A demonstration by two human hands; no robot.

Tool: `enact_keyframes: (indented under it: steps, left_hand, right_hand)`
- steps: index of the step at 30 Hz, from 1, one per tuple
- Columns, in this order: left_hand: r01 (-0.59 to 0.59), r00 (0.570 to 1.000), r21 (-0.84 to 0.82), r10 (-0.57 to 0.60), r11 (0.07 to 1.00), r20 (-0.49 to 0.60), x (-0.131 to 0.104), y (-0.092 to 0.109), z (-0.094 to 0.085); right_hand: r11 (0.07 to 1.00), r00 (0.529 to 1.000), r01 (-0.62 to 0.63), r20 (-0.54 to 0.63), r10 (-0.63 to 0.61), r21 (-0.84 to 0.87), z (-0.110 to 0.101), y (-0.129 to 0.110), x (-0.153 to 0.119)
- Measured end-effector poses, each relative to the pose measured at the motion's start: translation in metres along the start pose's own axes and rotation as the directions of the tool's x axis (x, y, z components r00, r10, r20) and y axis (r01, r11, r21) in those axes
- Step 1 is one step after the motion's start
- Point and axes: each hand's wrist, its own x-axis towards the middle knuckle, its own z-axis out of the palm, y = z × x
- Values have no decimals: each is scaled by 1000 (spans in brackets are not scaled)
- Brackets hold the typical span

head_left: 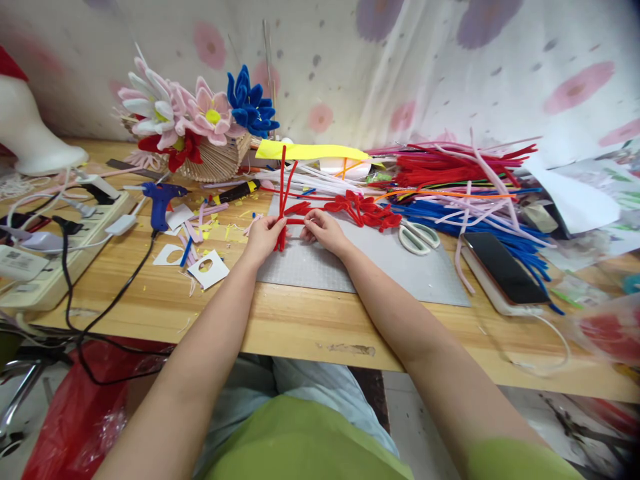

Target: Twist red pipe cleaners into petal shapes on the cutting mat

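My left hand (266, 237) is closed in a pinch around several red pipe cleaners (284, 183), two of which stick up above the fingers while short ends show below. From that bundle a red strand runs sideways to my right hand (326, 231), whose thumb and fingers are pinched on it. Both hands are over the grey cutting mat (410, 270). Just beyond the right hand lie bent red pipe-cleaner petals (367, 212). White-handled scissors (419, 239) rest on the mat to their right.
A blue glue gun (163, 200) and a power strip (65, 243) with trailing cords are at left. Fluffy flowers (213, 117) stand behind. Loose pipe cleaners (450, 167) pile up at back right, near a phone (505, 267). Paper scraps (209, 268) lie left of the mat.
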Motion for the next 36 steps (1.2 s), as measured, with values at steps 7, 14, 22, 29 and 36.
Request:
enact_keyframes:
  steps: [7,14,22,29,36]
  left_hand:
    - [3,999,28,-4,1000,39,-2,-1,1]
    - [72,990,94,-82,993,113,-7,2,1]
    - [44,996,41,-47,998,81,-8,11,-1]
    - [109,985,3,-108,994,134,-7,12,-5]
    - [127,965,76,-141,989,220,-8,7,-2]
  right_hand:
    - [989,995,-41,-79,53,141,3,-2,3]
    - [936,950,-38,-279,143,350,4,-3,4]
    - [942,873,4,-461,160,335,-14,7,13]
    - [958,900,-2,-416,127,288,-12,6,13]
    - [928,949,-18,-286,134,373,-13,2,9]
